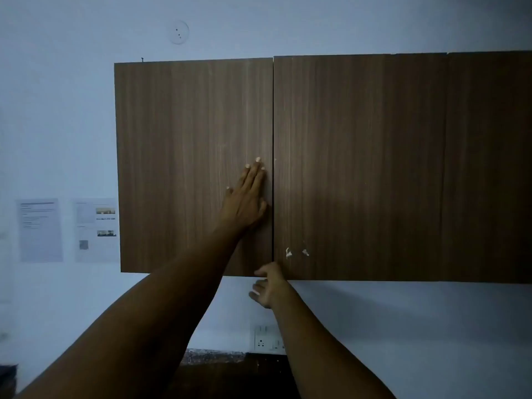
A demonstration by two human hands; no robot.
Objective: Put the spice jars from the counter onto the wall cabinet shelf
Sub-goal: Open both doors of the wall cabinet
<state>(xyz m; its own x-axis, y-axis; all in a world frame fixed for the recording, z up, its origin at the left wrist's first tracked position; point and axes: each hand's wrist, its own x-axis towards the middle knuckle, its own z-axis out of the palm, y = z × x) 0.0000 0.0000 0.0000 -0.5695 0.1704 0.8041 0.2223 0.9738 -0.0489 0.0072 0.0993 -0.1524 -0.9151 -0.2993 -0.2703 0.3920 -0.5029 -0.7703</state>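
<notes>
The brown wood-grain wall cabinet [359,156] hangs on the pale wall with its doors closed, so the shelf inside is hidden. My left hand [247,200] lies flat with fingers together on the left door [178,156], right beside the seam between the doors. My right hand [267,286] is at the bottom edge of the cabinet below that seam, fingers spread and loosely curled, holding nothing. No spice jars are in view.
Two printed paper sheets [40,230] hang on the wall left of the cabinet. A white socket plate [266,339] sits on the wall below it. A dark counter edge [218,358] shows at the bottom. A round white wall cap [178,32] is above.
</notes>
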